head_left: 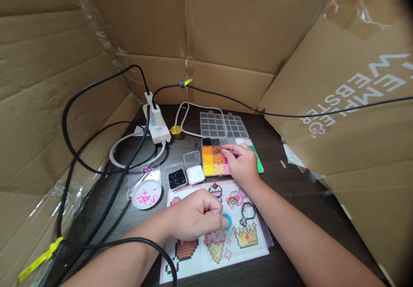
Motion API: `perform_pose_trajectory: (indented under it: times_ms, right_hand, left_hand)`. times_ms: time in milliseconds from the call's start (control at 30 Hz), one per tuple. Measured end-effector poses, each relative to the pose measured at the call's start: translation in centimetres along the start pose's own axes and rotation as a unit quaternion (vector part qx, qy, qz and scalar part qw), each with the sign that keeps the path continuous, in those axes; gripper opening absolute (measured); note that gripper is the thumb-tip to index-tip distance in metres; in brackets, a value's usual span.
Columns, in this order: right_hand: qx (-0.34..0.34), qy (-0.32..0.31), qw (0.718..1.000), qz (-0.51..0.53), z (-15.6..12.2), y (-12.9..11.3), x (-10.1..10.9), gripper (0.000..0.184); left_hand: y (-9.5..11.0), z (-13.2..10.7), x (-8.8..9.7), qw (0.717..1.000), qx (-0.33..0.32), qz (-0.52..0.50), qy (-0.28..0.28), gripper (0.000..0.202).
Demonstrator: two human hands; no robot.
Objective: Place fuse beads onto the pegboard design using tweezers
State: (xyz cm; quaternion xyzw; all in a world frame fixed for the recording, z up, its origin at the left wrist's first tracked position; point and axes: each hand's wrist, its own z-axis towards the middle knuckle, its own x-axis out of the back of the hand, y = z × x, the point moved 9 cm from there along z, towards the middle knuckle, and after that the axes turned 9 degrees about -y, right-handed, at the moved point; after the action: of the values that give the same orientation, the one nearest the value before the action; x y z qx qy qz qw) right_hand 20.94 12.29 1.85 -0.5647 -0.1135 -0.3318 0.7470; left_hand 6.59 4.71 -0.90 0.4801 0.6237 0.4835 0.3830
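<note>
My right hand (pixel 243 164) is closed on slim, dark reddish tweezers (pixel 237 153). Their tips are over the brown and orange compartments of a sectioned bead box (pixel 209 158) full of coloured beads. My left hand (pixel 200 214) rests loosely fisted on a printed pattern sheet (pixel 258 257), thumb stretched along it, and nothing shows in its fingers. Around it the sheet shows pixel pictures: a crown (pixel 245 235), an ice cream cone (pixel 215 250), a cupcake (pixel 215 191) and a blue round shape by the thumb. A clear pegboard (pixel 265 231) sticks out under the sheet's right edge.
Small open boxes of black beads (pixel 177 178) and white beads (pixel 195 174) stand behind the sheet. A white dish (pixel 137 201) holds pink beads. Further back are a power strip (pixel 157 121), a gold round object (pixel 176 131) and looping cables (pixel 67 115). Cardboard walls (pixel 226 24) surround the table.
</note>
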Motion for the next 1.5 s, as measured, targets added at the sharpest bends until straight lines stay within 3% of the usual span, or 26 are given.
perform_pose_trajectory:
  times_ms: [567, 1500]
  right_hand:
    - [0.003, 0.044, 0.997, 0.063, -0.8, -0.3, 1.8, 0.010]
    - [-0.048, 0.024, 0.993, 0.106, -0.9, 0.5, 1.3, 0.010]
  left_hand:
    - [0.4, 0.0, 0.0, 1.000, -0.003, 0.003, 0.004, 0.048]
    - [0.2, 0.0, -0.1, 1.000, 0.009, 0.016, 0.004, 0.046]
